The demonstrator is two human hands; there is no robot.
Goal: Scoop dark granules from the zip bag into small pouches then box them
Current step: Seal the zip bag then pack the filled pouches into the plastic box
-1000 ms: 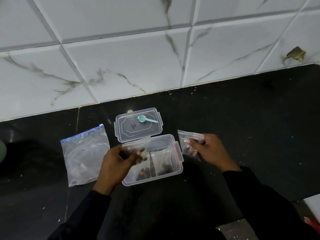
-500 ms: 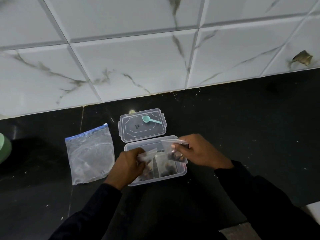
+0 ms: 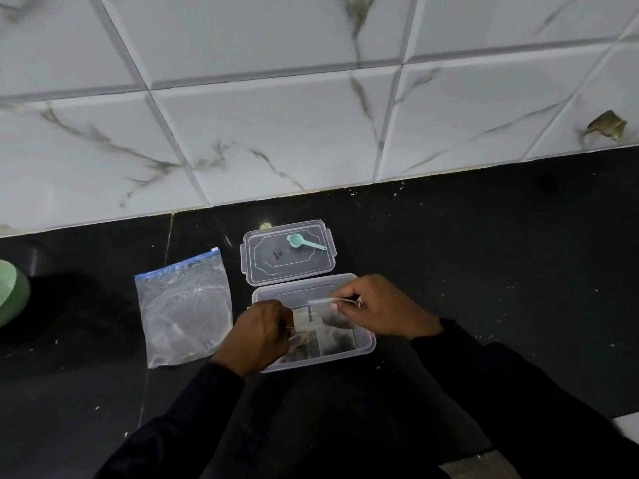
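Head cam: both hands are over the open clear plastic box point(image 3: 370, 343) on the black counter point(image 3: 484, 254). The right hand point(image 3: 383, 309) pinches the top edge of a small pouch point(image 3: 333, 314) with dark granules in it, hanging into the box. The left hand point(image 3: 257, 335) has its fingers curled round another pouch point(image 3: 301, 322) at the box's left side. The box lid point(image 3: 294, 269) lies just beyond, with the teal scoop point(image 3: 301, 241) on it. The zip bag point(image 3: 183, 305) lies flat to the left, and a green bowl point(image 3: 10, 292) sits at the far left edge.

One zip bag point(image 3: 183, 309), one scoop point(image 3: 304, 242), one box point(image 3: 369, 343)
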